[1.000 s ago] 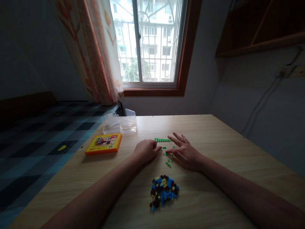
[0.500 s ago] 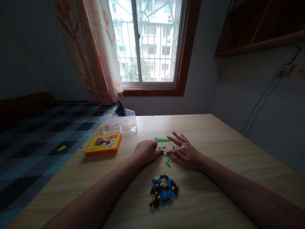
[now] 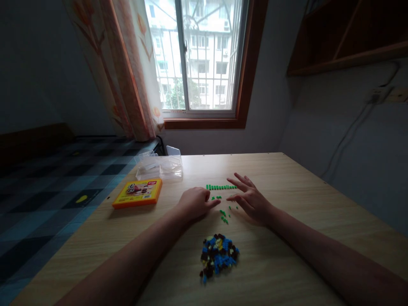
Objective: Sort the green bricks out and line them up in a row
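Note:
My left hand (image 3: pixel 195 201) rests on the table with its fingers curled in and one digit pointing right, close to a few small green building bricks (image 3: pixel 219 197). What its curled fingers hold, if anything, is hidden. Across from it, my right hand (image 3: pixel 250 199) has its fingers spread, with nothing visible in them. Several green bricks stand in a straight row (image 3: pixel 219 187) beyond both hands, its right end near my right fingertips. Loose green bricks (image 3: pixel 224 216) are scattered between the hands. Nearer to me lies a pile of blue, brown, yellow and cream bricks (image 3: pixel 219 255).
A yellow and orange box (image 3: pixel 137 193) lies on the left of the wooden table (image 3: pixel 306 204). Behind it stand clear plastic containers (image 3: pixel 159 166). A checked bed (image 3: pixel 63 178) adjoins the table's left side, and a window is beyond the far edge.
My right hand has shifted slightly right and away from me, uncovering more of the green row. Green bricks seen earlier by its fingers no longer show there. My left hand is nearly still.

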`<state>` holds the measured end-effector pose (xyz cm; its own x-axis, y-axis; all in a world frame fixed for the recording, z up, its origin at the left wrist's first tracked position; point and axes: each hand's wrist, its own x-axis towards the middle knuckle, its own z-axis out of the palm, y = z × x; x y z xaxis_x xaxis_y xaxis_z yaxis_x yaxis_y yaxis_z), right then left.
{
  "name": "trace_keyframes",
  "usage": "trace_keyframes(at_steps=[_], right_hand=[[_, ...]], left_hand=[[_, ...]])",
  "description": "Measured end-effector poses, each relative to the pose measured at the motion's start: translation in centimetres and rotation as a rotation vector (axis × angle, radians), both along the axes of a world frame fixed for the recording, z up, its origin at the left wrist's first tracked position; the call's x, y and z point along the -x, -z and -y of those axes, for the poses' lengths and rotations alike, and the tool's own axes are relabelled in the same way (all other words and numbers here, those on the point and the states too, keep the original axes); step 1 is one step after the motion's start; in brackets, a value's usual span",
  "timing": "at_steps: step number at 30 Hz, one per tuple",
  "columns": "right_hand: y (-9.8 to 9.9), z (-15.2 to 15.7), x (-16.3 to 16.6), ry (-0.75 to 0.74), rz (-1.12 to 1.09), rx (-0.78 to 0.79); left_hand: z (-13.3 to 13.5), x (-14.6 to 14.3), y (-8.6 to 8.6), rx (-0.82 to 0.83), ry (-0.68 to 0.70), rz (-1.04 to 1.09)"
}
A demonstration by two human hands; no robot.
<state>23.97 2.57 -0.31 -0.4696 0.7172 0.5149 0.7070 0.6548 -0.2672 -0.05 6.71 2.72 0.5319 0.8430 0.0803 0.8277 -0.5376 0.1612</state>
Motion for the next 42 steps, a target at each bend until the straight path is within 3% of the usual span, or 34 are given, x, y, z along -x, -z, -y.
trace_keyframes(at_steps=[5, 15, 20, 25, 36, 42], right_hand=[[0.1, -0.3, -0.4, 0.029, -0.051, 0.003], [-0.1, -0.2, -0.1, -0.118, -0.015, 0.092], [-0.6, -0.3, -1.2, -0.085, -0.074, -0.045], [-1.0, -0.5, -2.2, -0.082, 0.005, -0.129], [-0.9, 0.7, -0.3, -0.178, -0.022, -0.008], [0.0, -0.7, -2.0, -0.035, -0.084, -0.074]], left_hand=[[0.2, -0.3, 0.3, -0.032, -0.036, -0.006], [0.8, -0.5, -0.1, -0.05, 0.012, -0.027], [0.2, -0.2, 0.1, -0.017, -0.032, -0.001], [-0.6, 0.3, 0.3, 0.001, -0.042, 0.058], [-1.1, 0.7, 0.8, -0.029, -0.087, 0.157], [-1.3, 0.8, 1.1, -0.046, -0.083, 0.151]])
